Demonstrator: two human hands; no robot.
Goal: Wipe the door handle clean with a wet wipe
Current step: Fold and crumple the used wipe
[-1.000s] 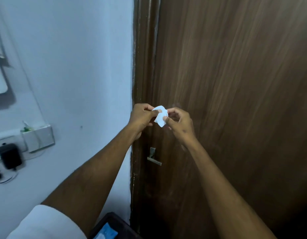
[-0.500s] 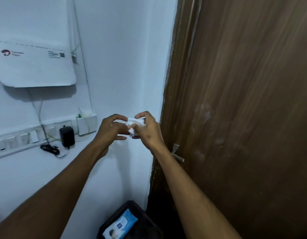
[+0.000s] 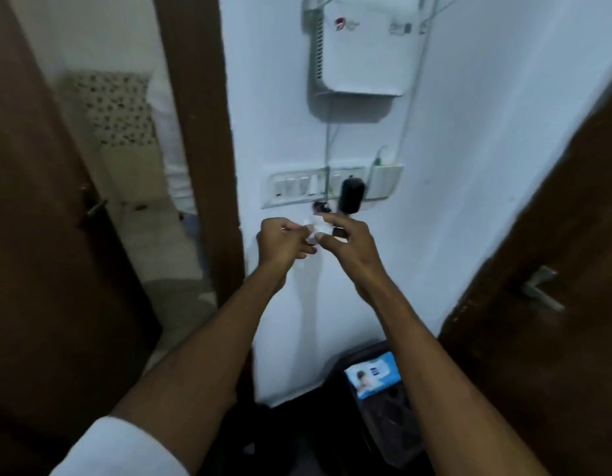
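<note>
In front of the wall, my left hand and right hand both pinch the crumpled wet wipe. The door handle sits well right, untouched; wiping looks finished or paused.

Door handle right of hands.

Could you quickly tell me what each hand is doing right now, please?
Left hand: closed, pinching the wet wipe.
Right hand: fingertips pinching the same wipe, other fingers spread.
</note>
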